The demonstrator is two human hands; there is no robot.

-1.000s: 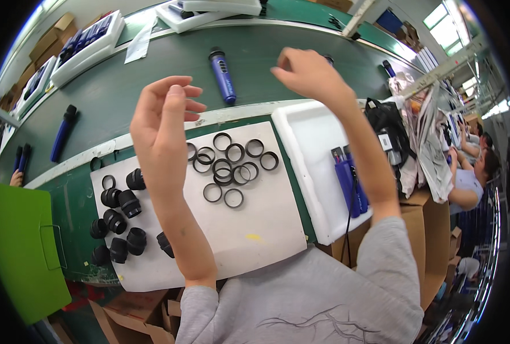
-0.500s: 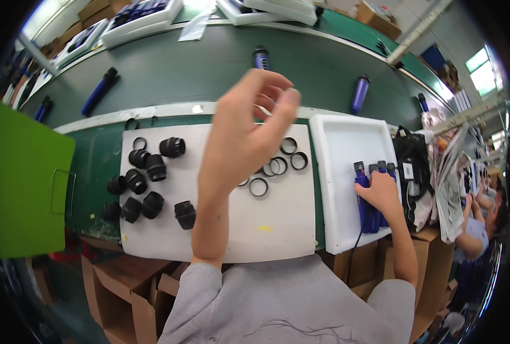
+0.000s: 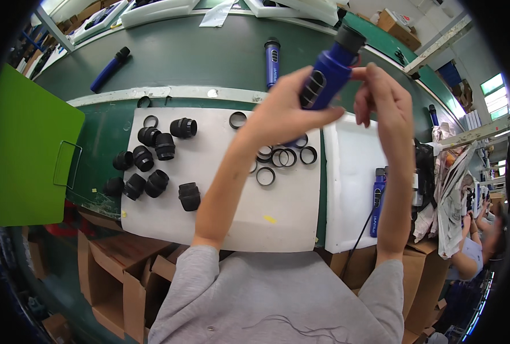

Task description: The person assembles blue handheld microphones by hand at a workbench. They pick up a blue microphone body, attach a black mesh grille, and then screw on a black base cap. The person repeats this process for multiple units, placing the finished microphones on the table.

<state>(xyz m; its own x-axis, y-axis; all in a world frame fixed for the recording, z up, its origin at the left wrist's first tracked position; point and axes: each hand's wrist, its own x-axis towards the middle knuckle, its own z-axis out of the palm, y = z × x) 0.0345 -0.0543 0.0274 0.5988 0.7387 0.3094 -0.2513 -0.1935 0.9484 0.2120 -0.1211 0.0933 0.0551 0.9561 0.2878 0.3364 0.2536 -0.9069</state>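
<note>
A blue microphone handle [image 3: 331, 70] with a black top end is tilted up in front of me over the far side of the work board. My left hand [image 3: 286, 106] is wrapped round its lower part. Beside its upper part, my right hand [image 3: 390, 103] has loosely bent fingers and no object visible in it; whether a fingertip touches the handle is unclear. Several black rings [image 3: 265, 176] lie on the white board [image 3: 238, 229] below my left hand, partly covered by it. Another blue microphone handle [image 3: 376, 206] rests in the white foam tray [image 3: 347, 172], partly behind my right forearm.
Several black ribbed collars [image 3: 165, 147] cover the board's left part. On the dark green belt [image 3: 180, 63] beyond lie more blue microphones [image 3: 110, 70]. A bright green panel [image 3: 28, 155] stands at left, cardboard boxes [image 3: 117, 281] below. A dark bag [image 3: 424, 166] is beside the tray.
My right hand has left the foam tray and come up beside my left hand. A blue microphone handle is now in my left hand, which was empty before. My view has shifted slightly.
</note>
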